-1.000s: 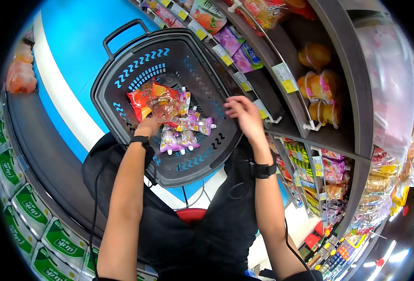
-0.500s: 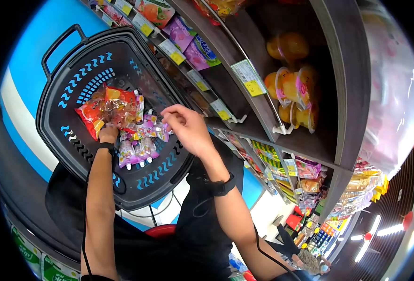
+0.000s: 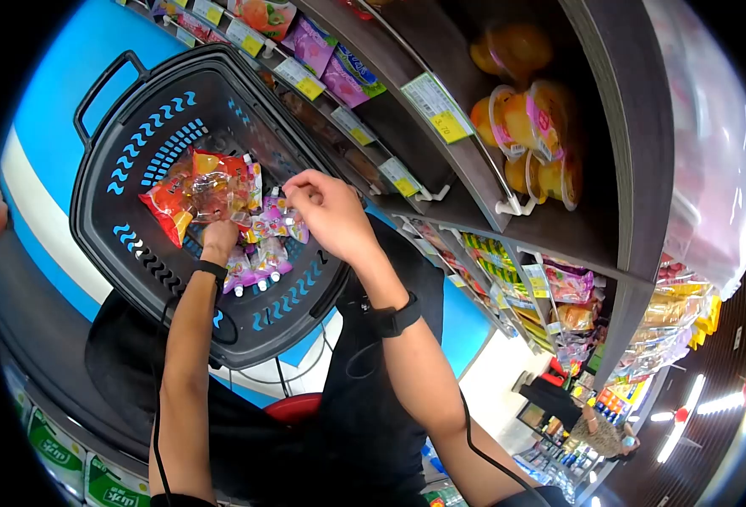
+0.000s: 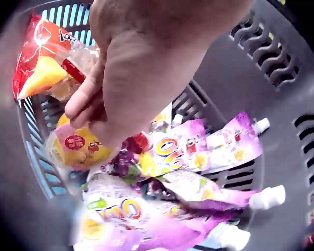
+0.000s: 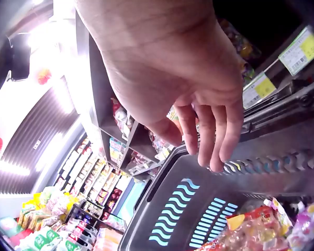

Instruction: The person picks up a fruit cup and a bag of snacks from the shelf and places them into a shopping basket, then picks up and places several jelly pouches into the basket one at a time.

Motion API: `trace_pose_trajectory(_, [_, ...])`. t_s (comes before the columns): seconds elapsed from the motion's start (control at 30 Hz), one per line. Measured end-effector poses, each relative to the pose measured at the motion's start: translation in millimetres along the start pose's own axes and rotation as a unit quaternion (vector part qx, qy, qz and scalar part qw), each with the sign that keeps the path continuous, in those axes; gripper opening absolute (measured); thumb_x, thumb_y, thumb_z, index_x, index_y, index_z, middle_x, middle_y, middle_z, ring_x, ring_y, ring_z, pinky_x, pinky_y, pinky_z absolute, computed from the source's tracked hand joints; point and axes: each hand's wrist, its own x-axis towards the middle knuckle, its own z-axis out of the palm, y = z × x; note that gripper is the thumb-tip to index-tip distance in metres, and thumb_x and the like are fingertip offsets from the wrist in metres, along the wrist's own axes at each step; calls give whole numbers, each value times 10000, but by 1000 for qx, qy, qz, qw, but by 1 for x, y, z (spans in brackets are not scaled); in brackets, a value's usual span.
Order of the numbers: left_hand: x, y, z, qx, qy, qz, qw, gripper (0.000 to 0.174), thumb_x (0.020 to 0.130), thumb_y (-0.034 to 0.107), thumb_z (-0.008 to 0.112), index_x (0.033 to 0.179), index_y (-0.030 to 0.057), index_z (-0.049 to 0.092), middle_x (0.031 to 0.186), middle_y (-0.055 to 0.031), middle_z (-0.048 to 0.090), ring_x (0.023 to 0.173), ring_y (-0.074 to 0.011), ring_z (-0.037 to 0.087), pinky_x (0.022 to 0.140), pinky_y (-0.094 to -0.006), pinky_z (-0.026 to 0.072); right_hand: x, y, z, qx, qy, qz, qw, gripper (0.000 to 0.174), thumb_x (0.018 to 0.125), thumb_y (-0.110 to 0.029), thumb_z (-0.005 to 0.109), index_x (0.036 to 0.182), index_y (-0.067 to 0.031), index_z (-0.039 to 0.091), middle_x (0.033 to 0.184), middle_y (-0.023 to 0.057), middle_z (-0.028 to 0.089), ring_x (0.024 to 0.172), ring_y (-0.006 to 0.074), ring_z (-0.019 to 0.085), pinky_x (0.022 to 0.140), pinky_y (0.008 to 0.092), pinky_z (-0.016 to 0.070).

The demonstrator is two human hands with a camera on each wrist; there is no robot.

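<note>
"What's showing at the far left?"

"Green-and-white packs point(image 3: 56, 448) are sitting at the lower left of the frame. Above them, the dark basket point(image 3: 96, 207) is filling the left-centre, its handle point(image 3: 107, 89) pointing to the upper left."

"And inside it?"

"A red and yellow bag point(image 3: 166, 207) is lying at the left, and the left hand point(image 3: 219, 242) is reaching in just below and right of it. In the left wrist view its fingers are bending down onto a yellow cup with a pink label point(image 4: 76, 146), in the left-centre of that frame."

"Is it pinching the cup?"

"I can't tell; the fingers are overlapping its edge, but the grip is hidden."

"What's next to it?"

"Purple pouches with white caps point(image 3: 267, 253) are lying to the right, in the basket."

"The other hand?"

"The right hand point(image 3: 331, 220) is hovering over the basket's right side, mid-frame. Its fingers are hanging loosely curved, holding nothing."

"Beyond that?"

"A dark shelf point(image 3: 559, 232) is running down the right, holding yellow fruit cups point(image 3: 529, 118) at the upper right. Someone in a dark skirt point(image 3: 593, 427) is showing at the lower right."
</note>
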Motion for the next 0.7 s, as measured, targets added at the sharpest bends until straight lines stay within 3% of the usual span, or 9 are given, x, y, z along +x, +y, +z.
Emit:
trace_pose_trajectory(0.2, [-68,27,-151,-254,4,-68,965,434,690,194,759,1017,-79,676,1041,-301,670,1006,-394,671,873,-439,554,0,9,-6,-23,22,2,999,292,892,-232,616,1039,15,670,887,94,717,815,191,686,728,309,523])
trace_pose_trajectory(0.23, [-86,32,-178,-293,20,-70,953,366,679,203,776,896,-76,680,924,-276,694,917,-397,691,825,-434,563,-3,2,-9,-52,36,13,998,314,885,-259,630,1038,11,676,908,107,722,839,209,688,755,324,525])
trace_pose_trajectory(0.3, [-115,38,-224,-366,7,-58,929,315,673,210,792,748,-59,646,765,-221,693,765,-351,702,764,-409,568,-6,1,-9,-54,56,42,996,452,892,-364,656,1125,22,640,973,152,716,864,242,688,792,341,518])
trace_pose_trajectory(0.33, [-126,38,-238,-450,32,-32,892,268,702,166,783,639,-16,596,664,-161,671,646,-233,684,644,-352,562,-7,2,-8,-66,70,53,994,489,895,-383,659,1159,27,623,985,161,713,875,247,687,798,340,515])
trace_pose_trajectory(0.37, [-138,38,-253,-531,12,-8,847,171,766,13,689,660,32,557,625,-61,638,531,-100,603,461,-233,467,-8,4,-9,-78,84,64,991,527,898,-401,662,1194,32,605,996,170,710,886,252,686,803,338,512])
trace_pose_trajectory(0.4, [-148,37,-266,-592,17,25,806,150,782,7,668,684,30,557,630,-54,630,519,-97,583,457,-232,465,-5,15,-10,-108,66,46,991,508,932,-408,634,1170,35,562,977,190,699,766,252,703,692,340,544])
trace_pose_trajectory(0.5, [-180,43,-305,-714,41,56,697,125,812,19,653,742,40,551,649,-50,622,505,-85,568,468,-219,471,-29,-15,-27,68,-59,97,991,350,976,-344,574,1032,1,545,835,171,687,586,233,682,516,313,537])
trace_pose_trajectory(0.63, [-217,67,-351,-729,55,149,666,63,842,12,560,829,53,515,684,1,547,492,-48,487,455,-193,439,-71,-28,-64,286,-117,-15,951,211,1024,-225,476,956,-28,504,594,100,606,456,188,625,399,254,461])
trace_pose_trajectory(0.7, [-228,90,-369,-734,65,196,647,80,888,71,586,863,61,511,690,6,535,485,-42,473,473,-195,443,-86,-34,-76,309,-45,-46,949,206,1022,-229,471,933,-50,520,556,61,567,444,171,604,407,252,456])
